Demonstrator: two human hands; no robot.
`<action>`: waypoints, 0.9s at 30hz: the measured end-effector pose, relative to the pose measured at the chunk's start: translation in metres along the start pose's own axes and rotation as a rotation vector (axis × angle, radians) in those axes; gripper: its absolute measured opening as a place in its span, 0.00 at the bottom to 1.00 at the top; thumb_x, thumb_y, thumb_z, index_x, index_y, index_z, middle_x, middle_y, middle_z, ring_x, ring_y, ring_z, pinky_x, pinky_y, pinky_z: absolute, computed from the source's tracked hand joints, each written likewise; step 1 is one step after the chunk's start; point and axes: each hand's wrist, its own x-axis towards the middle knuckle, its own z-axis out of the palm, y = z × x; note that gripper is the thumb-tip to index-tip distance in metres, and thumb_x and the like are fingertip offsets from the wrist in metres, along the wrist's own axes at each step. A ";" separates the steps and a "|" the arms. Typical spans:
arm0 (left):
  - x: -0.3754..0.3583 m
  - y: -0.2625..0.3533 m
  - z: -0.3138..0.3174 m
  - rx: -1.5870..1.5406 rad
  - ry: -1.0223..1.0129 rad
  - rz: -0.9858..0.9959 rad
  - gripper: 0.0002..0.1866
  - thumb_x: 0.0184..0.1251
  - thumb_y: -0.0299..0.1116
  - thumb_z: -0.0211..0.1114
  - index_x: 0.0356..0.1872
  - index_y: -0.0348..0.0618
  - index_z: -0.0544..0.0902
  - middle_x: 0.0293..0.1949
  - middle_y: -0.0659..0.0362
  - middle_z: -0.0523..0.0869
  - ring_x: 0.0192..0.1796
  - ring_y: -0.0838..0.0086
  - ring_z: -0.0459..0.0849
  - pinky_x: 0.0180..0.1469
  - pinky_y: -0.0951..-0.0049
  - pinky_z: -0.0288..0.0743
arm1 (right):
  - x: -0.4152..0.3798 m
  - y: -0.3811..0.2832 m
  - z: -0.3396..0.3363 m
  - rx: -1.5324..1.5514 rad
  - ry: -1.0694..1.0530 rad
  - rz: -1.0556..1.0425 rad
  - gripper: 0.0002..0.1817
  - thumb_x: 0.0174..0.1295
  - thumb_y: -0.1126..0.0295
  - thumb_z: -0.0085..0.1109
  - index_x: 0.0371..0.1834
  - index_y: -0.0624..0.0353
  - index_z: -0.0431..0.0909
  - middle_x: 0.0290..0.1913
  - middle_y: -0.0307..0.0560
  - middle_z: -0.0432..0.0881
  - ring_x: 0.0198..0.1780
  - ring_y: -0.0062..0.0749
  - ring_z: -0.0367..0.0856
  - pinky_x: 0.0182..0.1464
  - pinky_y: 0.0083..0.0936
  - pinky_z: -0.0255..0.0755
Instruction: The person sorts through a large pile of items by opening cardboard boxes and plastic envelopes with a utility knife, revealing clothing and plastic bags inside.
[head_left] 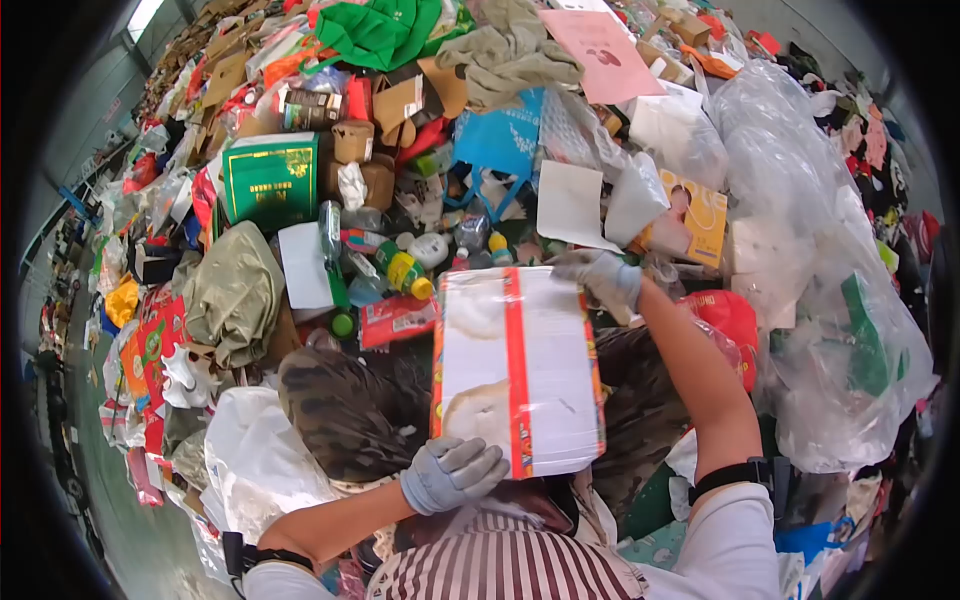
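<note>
Head view shows two gloved hands on one flat white package with a red stripe, held up in front of the person over the heap. At its lower left corner the left hand has its fingers curled shut over the edge; at the upper right corner the right hand pinches the top edge, fingers closed on it. One package, two grips, one at each end, so it hangs tilted between them, its printed face toward the camera. Beneath and behind it lies one camouflage cloth, dark and crumpled, partly hidden by the package. Left of that sits one olive cloth bundle, with one white bag below it. Just past the package's top edge lies a cluster of plastic bottles, among them one yellow-capped bottle; their exact number cannot be told. Farther up rests one green box, closed, its contents unseen, and one blue bag. To the right a large clear plastic sack bulges with mixed scraps showing through its film, crowding the right forearm. One pink card tops the pile.
</note>
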 end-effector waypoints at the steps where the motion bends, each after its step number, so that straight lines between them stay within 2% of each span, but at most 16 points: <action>1: -0.008 0.006 0.001 -0.139 -0.152 -0.001 0.14 0.44 0.28 0.64 0.37 0.54 0.83 0.40 0.68 0.80 0.41 0.75 0.78 0.38 0.74 0.72 | -0.017 -0.007 0.026 0.018 -0.055 -0.078 0.26 0.51 0.66 0.69 0.52 0.63 0.74 0.42 0.37 0.79 0.43 0.20 0.74 0.48 0.20 0.69; 2: -0.013 0.010 -0.001 -0.274 -0.302 0.000 0.14 0.46 0.29 0.65 0.38 0.52 0.82 0.42 0.67 0.80 0.42 0.73 0.79 0.40 0.74 0.73 | -0.022 -0.012 0.037 0.130 -0.062 -0.095 0.27 0.46 0.78 0.70 0.53 0.63 0.74 0.44 0.37 0.79 0.44 0.20 0.75 0.49 0.20 0.69; 3: -0.009 0.003 -0.005 -0.265 -0.303 -0.011 0.14 0.46 0.29 0.65 0.38 0.52 0.82 0.42 0.67 0.80 0.42 0.73 0.79 0.40 0.74 0.73 | -0.029 -0.024 0.042 0.127 -0.075 -0.097 0.27 0.46 0.78 0.70 0.53 0.63 0.74 0.44 0.37 0.79 0.44 0.20 0.75 0.49 0.20 0.69; 5: 0.017 -0.033 -0.020 -0.753 -0.480 -0.148 0.15 0.48 0.31 0.66 0.41 0.47 0.81 0.47 0.61 0.81 0.47 0.66 0.79 0.49 0.68 0.72 | -0.042 -0.049 0.052 0.062 -0.168 -0.052 0.28 0.50 0.72 0.70 0.56 0.62 0.72 0.48 0.34 0.77 0.46 0.15 0.71 0.52 0.16 0.66; 7: 0.041 -0.068 -0.039 -0.611 -0.232 -0.535 0.20 0.49 0.32 0.67 0.47 0.44 0.78 0.50 0.55 0.79 0.54 0.60 0.76 0.57 0.64 0.68 | -0.047 -0.058 0.059 0.093 -0.192 -0.104 0.30 0.49 0.71 0.70 0.57 0.61 0.72 0.49 0.34 0.77 0.46 0.14 0.70 0.50 0.15 0.67; 9: 0.050 -0.106 -0.021 -0.137 -0.070 -0.721 0.26 0.50 0.34 0.68 0.53 0.43 0.75 0.54 0.53 0.76 0.58 0.60 0.72 0.59 0.65 0.65 | -0.051 -0.067 0.061 0.026 -0.170 -0.102 0.30 0.49 0.72 0.70 0.57 0.61 0.72 0.49 0.35 0.77 0.45 0.13 0.70 0.48 0.14 0.67; 10: 0.061 -0.121 -0.014 -0.117 -0.060 -0.824 0.27 0.49 0.37 0.69 0.53 0.46 0.75 0.53 0.52 0.76 0.56 0.60 0.73 0.59 0.63 0.64 | -0.043 -0.054 0.059 0.015 -0.181 -0.175 0.30 0.49 0.72 0.70 0.58 0.61 0.71 0.49 0.35 0.77 0.44 0.12 0.69 0.47 0.14 0.67; 11: 0.065 -0.129 -0.004 -0.120 -0.053 -0.820 0.27 0.49 0.37 0.69 0.53 0.46 0.75 0.53 0.52 0.76 0.56 0.60 0.73 0.59 0.63 0.64 | -0.043 -0.054 0.059 0.009 -0.176 -0.177 0.30 0.49 0.72 0.70 0.58 0.61 0.71 0.49 0.35 0.77 0.44 0.12 0.69 0.47 0.14 0.67; 13: 0.069 -0.136 0.016 0.062 -0.493 -0.798 0.28 0.49 0.41 0.69 0.54 0.51 0.74 0.49 0.52 0.77 0.53 0.59 0.74 0.58 0.63 0.66 | -0.047 -0.055 0.062 -0.078 -0.104 -0.176 0.27 0.50 0.80 0.66 0.56 0.60 0.73 0.47 0.34 0.79 0.45 0.15 0.74 0.48 0.14 0.70; 17: 0.077 -0.121 0.039 -0.027 -0.569 -0.929 0.28 0.46 0.45 0.70 0.53 0.56 0.76 0.46 0.53 0.77 0.50 0.60 0.75 0.56 0.63 0.67 | -0.044 -0.036 0.068 -0.087 -0.040 -0.234 0.27 0.51 0.80 0.65 0.57 0.60 0.72 0.48 0.34 0.78 0.43 0.13 0.73 0.47 0.13 0.70; 20: 0.079 -0.114 0.044 -0.006 -0.502 -1.088 0.29 0.43 0.51 0.70 0.51 0.57 0.78 0.48 0.55 0.77 0.48 0.59 0.77 0.51 0.63 0.68 | -0.038 -0.032 0.065 -0.138 -0.066 -0.283 0.27 0.52 0.81 0.64 0.58 0.61 0.71 0.51 0.35 0.77 0.42 0.13 0.74 0.46 0.14 0.71; 21: 0.077 -0.117 0.043 -0.007 -0.495 -1.099 0.29 0.43 0.51 0.70 0.51 0.57 0.78 0.48 0.55 0.77 0.48 0.59 0.77 0.51 0.63 0.68 | -0.041 -0.033 0.064 -0.022 -0.087 -0.254 0.27 0.53 0.82 0.63 0.59 0.61 0.70 0.52 0.36 0.76 0.42 0.14 0.75 0.46 0.15 0.71; 23: 0.069 -0.126 0.042 0.132 -0.224 -0.846 0.29 0.42 0.51 0.70 0.49 0.56 0.79 0.47 0.55 0.77 0.51 0.61 0.75 0.51 0.64 0.68 | -0.046 -0.034 0.066 0.104 -0.104 -0.210 0.27 0.53 0.82 0.62 0.59 0.61 0.69 0.53 0.36 0.76 0.42 0.15 0.76 0.46 0.16 0.72; 24: 0.068 -0.132 0.045 0.076 -0.318 -0.883 0.28 0.38 0.50 0.73 0.45 0.55 0.80 0.45 0.57 0.77 0.53 0.61 0.72 0.54 0.63 0.63 | -0.045 -0.037 0.063 0.041 -0.119 -0.225 0.27 0.53 0.83 0.61 0.59 0.60 0.69 0.54 0.37 0.76 0.42 0.16 0.76 0.46 0.17 0.72; 25: 0.071 -0.138 0.042 0.075 -0.314 -0.884 0.28 0.38 0.50 0.73 0.45 0.55 0.80 0.45 0.57 0.77 0.53 0.61 0.72 0.54 0.63 0.63 | -0.043 -0.040 0.060 -0.028 -0.134 -0.248 0.27 0.53 0.83 0.61 0.59 0.60 0.69 0.54 0.37 0.75 0.43 0.17 0.77 0.46 0.17 0.72; 27: 0.079 -0.146 0.033 -0.026 -0.494 -0.876 0.27 0.38 0.50 0.73 0.43 0.54 0.80 0.44 0.56 0.77 0.52 0.60 0.72 0.53 0.63 0.64 | -0.039 -0.045 0.058 -0.051 -0.149 -0.241 0.27 0.53 0.83 0.61 0.58 0.59 0.70 0.54 0.38 0.76 0.42 0.17 0.77 0.46 0.17 0.73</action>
